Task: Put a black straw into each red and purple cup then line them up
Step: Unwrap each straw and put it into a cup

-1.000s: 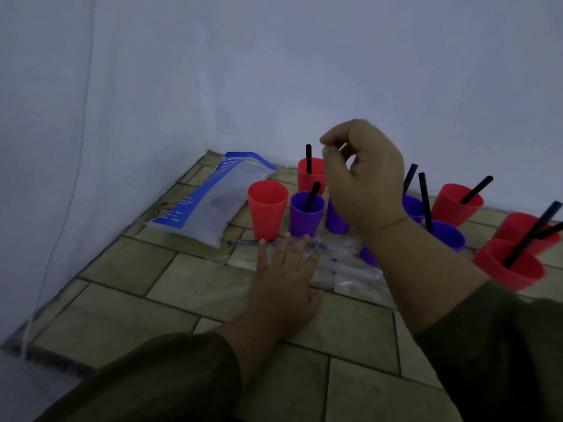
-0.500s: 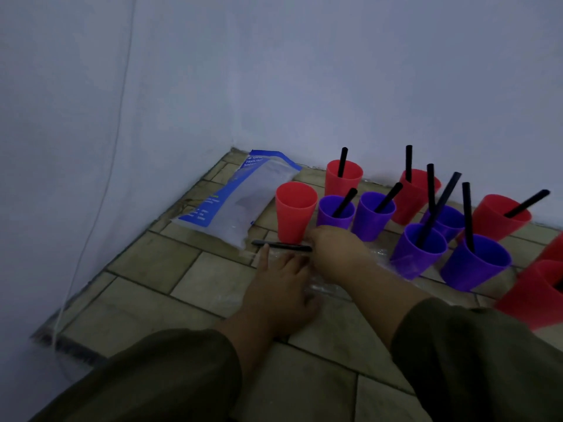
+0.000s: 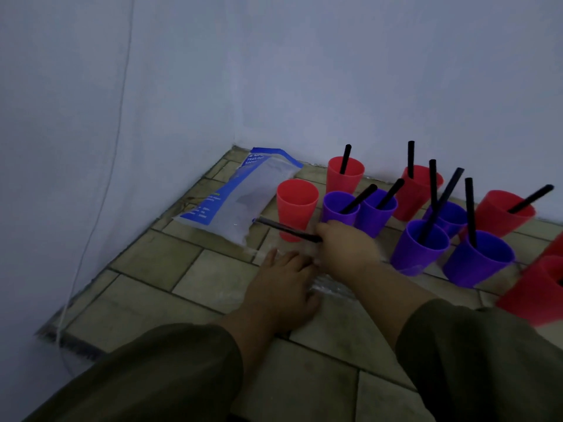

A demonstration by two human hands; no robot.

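1. The straw (image 3: 286,229) is being pinched at one end by the right hand (image 3: 345,249), which was raised and empty a second ago.
2. It is being held low across the strawless red cup (image 3: 297,202), probably its destination.
3. The wrapper (image 3: 332,289) is being pressed by the flat left hand (image 3: 283,287).

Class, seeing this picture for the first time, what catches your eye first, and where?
Bright red and purple cups crowd the right side by the wall, most holding black straws. Centre, the right hand grips a loose black straw in front of an empty red cup; the left hand lies flat nearby.
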